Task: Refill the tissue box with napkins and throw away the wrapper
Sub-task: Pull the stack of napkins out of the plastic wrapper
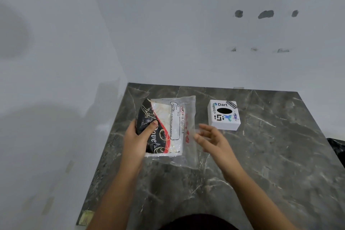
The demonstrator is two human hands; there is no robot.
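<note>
A pack of napkins (168, 127) in a clear plastic wrapper printed black, red and white lies on the dark marble counter (261, 155). My left hand (139, 138) grips the pack's left side, thumb on top. My right hand (210, 137) hovers with fingers apart at the wrapper's loose clear right edge; whether it touches the plastic is unclear. A white square tissue box (224, 115) with stickers and a dark oval opening on top stands to the right of the pack, just beyond my right hand.
The counter meets white walls at the back and left. Its left edge drops to a pale floor. A dark object (337, 147) pokes in at the counter's right edge. A small yellowish tag (86, 217) sits at the near left corner.
</note>
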